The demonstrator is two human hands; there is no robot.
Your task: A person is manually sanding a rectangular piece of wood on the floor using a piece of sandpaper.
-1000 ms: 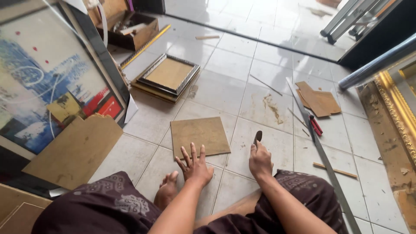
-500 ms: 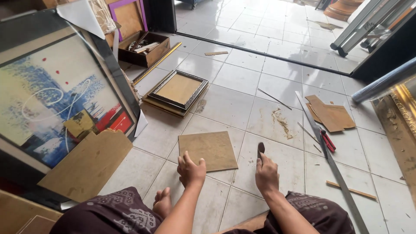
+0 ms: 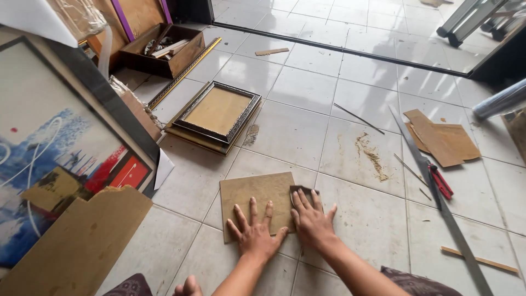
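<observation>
Two hands flat on a brown board on the tiled floor

Both hands have come forward since a second ago: the left hand (image 3: 253,233) now lies spread, fingers wide, on the board (image 3: 256,201), and the right hand (image 3: 312,219) presses a small dark block (image 3: 302,190) onto its right edge. The squarish board's long side runs left to right. Far left, an open wooden box (image 3: 164,52) holds loose sticks; a picture frame (image 3: 218,112) lies beyond the board
</observation>
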